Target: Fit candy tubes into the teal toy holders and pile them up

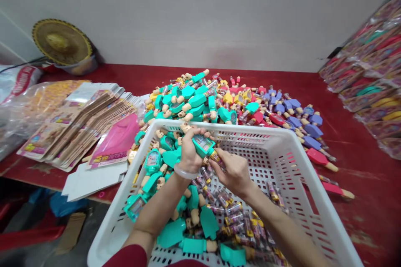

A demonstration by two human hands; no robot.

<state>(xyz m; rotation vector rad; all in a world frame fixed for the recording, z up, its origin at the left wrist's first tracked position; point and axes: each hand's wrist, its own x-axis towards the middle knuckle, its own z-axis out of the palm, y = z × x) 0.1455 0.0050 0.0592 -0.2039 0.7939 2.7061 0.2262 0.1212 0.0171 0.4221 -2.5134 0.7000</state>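
Above the white plastic basket (277,133), my left hand (190,150) is wrapped round a teal plastic toy (203,145) with a clear picture window and a beige animal-head end. My right hand (233,169) pinches a small clear tube with a yellow end (216,156) at the toy's lower right end. Whether the tube is fixed in the toy I cannot tell. Under my left arm lie more teal toys (171,233) in the basket's left side. Several loose small tubes (234,219) lie in its middle and right.
Behind the basket, teal, yellow, red and purple toys (196,102) are heaped on the red table (369,183). Printed cards (84,119) and a pink package (117,137) lie left. A straw hat (59,41) leans on the wall. Bagged toys (376,66) are stacked right.
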